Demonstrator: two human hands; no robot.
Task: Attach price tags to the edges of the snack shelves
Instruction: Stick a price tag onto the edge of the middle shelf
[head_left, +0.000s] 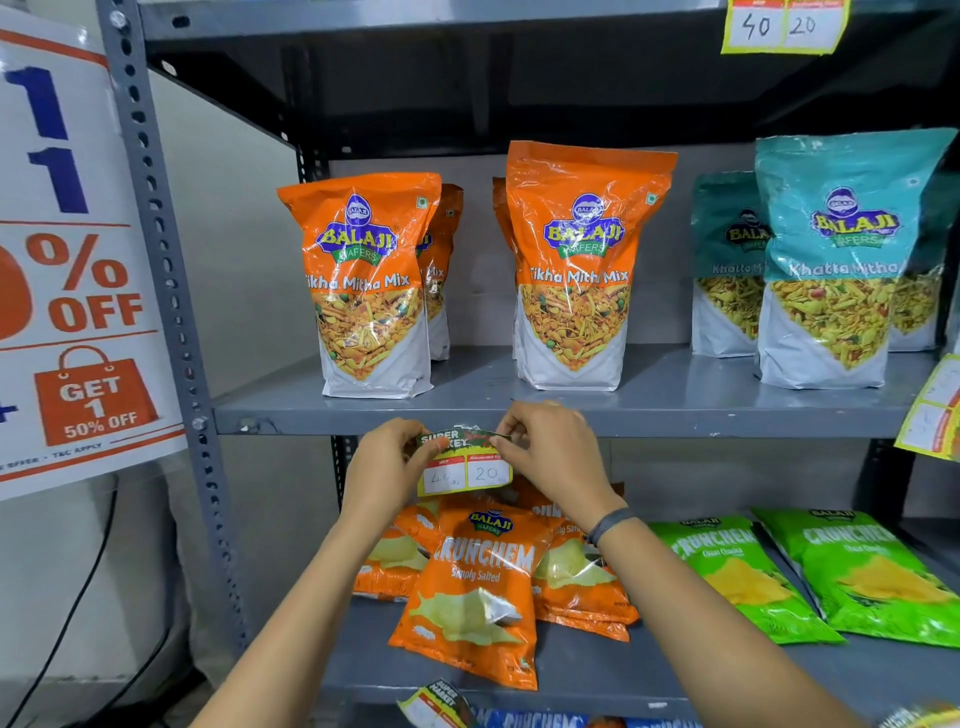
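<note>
A yellow-edged price tag (466, 470) with a green "SUPER MARKET" header and the numbers 40 and 20 hangs just below the front edge of the grey middle shelf (675, 418). My left hand (382, 467) pinches its upper left corner. My right hand (550, 452) pinches its upper right corner, fingers against the shelf edge. The tag's top strip is bent and partly hidden by my fingers.
Orange and teal snack pouches (371, 286) stand on the middle shelf. Orange chip bags (475, 592) and green ones (748, 577) lie on the lower shelf. Other tags hang at the top right (784, 26), right edge (935, 410) and bottom (436, 704). A discount poster (78, 260) hangs at left.
</note>
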